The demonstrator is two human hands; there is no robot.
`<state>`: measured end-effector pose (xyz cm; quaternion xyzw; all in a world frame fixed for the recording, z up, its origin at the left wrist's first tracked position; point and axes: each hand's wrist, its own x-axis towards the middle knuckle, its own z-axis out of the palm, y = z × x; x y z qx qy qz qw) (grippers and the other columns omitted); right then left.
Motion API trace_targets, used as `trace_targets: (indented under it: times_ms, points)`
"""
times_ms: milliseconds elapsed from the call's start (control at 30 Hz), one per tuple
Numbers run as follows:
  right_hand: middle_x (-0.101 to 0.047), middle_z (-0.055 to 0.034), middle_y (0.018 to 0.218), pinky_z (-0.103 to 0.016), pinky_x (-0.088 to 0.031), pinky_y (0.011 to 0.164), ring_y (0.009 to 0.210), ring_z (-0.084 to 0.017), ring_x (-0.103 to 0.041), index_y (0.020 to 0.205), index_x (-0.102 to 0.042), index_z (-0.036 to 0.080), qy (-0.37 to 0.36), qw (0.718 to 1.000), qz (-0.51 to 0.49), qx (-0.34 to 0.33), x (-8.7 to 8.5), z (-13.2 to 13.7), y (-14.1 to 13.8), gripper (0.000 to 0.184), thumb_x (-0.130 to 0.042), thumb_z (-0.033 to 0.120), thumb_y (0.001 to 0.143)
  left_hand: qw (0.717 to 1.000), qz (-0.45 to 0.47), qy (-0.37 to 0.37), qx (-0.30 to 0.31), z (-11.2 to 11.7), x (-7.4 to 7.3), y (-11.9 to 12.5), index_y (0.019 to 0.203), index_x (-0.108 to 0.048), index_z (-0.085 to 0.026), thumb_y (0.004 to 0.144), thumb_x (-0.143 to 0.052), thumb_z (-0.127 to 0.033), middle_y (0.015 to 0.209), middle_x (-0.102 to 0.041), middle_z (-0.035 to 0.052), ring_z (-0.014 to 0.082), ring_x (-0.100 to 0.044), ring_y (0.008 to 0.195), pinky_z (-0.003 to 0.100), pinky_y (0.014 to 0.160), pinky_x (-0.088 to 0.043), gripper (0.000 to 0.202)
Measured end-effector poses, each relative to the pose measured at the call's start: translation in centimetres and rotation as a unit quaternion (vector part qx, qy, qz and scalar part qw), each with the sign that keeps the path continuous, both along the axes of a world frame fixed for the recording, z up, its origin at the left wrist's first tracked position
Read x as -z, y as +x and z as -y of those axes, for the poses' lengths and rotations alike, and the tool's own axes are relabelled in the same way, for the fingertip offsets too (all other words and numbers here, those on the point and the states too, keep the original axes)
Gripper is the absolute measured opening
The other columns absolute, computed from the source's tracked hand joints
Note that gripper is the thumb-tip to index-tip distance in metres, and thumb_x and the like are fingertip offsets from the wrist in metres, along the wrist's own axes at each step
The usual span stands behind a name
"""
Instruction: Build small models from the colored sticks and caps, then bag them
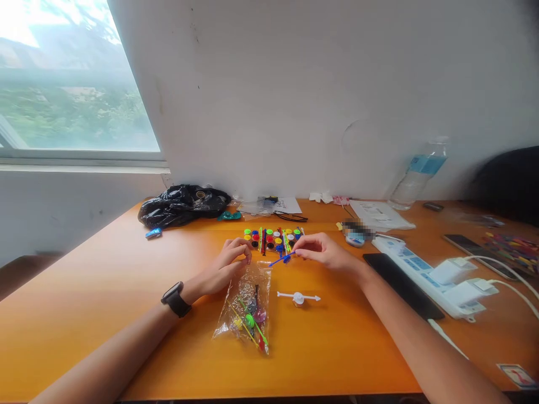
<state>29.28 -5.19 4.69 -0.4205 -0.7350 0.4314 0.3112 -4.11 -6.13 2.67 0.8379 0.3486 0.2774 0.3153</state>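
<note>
My right hand [316,249] pinches one end of a blue plastic arrow [281,259] over the table, beside a small blue round piece [287,259]. At the upper left corner of a clear plastic bag [266,280], my left hand [231,262] is closed with curled fingers, seemingly on the bag's edge. Inside the bag lie green, yellow, black, purple and red arrows and round pieces. A white arrow spinner [298,298] rests on the table to the right of the bag. Behind both hands, colourful round pieces [270,241] and arrows stand in rows.
A black plastic bag [181,205] and a blue packet [153,233] lie at the back left. To the right are a black phone [402,286], a white power strip [421,275] with chargers and cables, a tilted water bottle [416,174] and a second phone [475,255].
</note>
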Motion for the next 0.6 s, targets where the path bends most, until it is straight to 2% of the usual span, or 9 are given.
trace_targets:
  times_ms: [100,167,333,500,600]
  points:
    - [-0.073,-0.0046,0.081,-0.031,-0.049,0.071,0.072,-0.017,-0.061,0.094,-0.081,0.017,0.004,0.994,-0.072,0.081,0.4,0.0,-0.9,0.031,-0.08,0.047,0.084,1.0,0.021,-0.014,0.013,0.6,0.0,0.5,0.093,-0.058,-0.022,0.105,-0.046,-0.032,0.136,-0.055,0.0053,0.0288,-0.042,0.133,0.049,0.119,-0.033,0.02]
    - [-0.072,-0.0047,0.081,-0.032,-0.05,0.071,0.071,-0.017,-0.061,0.096,-0.082,0.018,0.004,0.99,-0.098,0.103,0.9,0.1,-1.7,0.031,-0.08,0.047,0.084,0.999,0.03,-0.022,0.018,0.9,0.2,0.7,0.095,-0.059,-0.023,0.106,-0.047,-0.033,0.141,-0.053,0.0051,0.0287,-0.041,0.136,0.049,0.121,-0.033,0.019]
    - [-0.075,-0.0057,0.085,-0.03,-0.051,0.069,0.072,-0.017,-0.064,0.098,-0.08,0.017,-0.032,0.991,-0.113,0.07,2.1,0.7,-3.5,0.031,-0.082,0.043,0.082,0.999,0.042,-0.006,0.033,1.4,0.5,1.4,0.102,-0.063,-0.024,0.108,-0.048,-0.035,0.147,-0.049,0.0071,0.0292,-0.041,0.141,0.05,0.125,-0.032,0.02]
    - [-0.079,-0.008,0.087,-0.026,-0.046,0.057,0.064,-0.015,-0.063,0.096,-0.076,0.016,-0.083,0.991,-0.096,0.048,2.4,1.5,-4.9,0.031,-0.083,0.042,0.082,0.996,0.063,0.011,0.06,1.8,0.3,1.9,0.107,-0.065,-0.023,0.111,-0.044,-0.037,0.14,-0.051,0.0109,0.0273,-0.045,0.138,0.046,0.123,-0.037,0.026]
    - [-0.081,-0.0094,0.095,-0.03,-0.054,0.073,0.08,-0.019,-0.072,0.099,-0.079,0.016,-0.075,0.993,-0.086,0.009,2.1,2.2,-5.8,0.028,-0.077,0.042,0.089,0.994,0.081,0.02,0.076,1.8,0.3,2.1,0.109,-0.065,-0.022,0.112,-0.044,-0.038,0.135,-0.052,0.0118,0.0259,-0.049,0.131,0.043,0.118,-0.042,0.027]
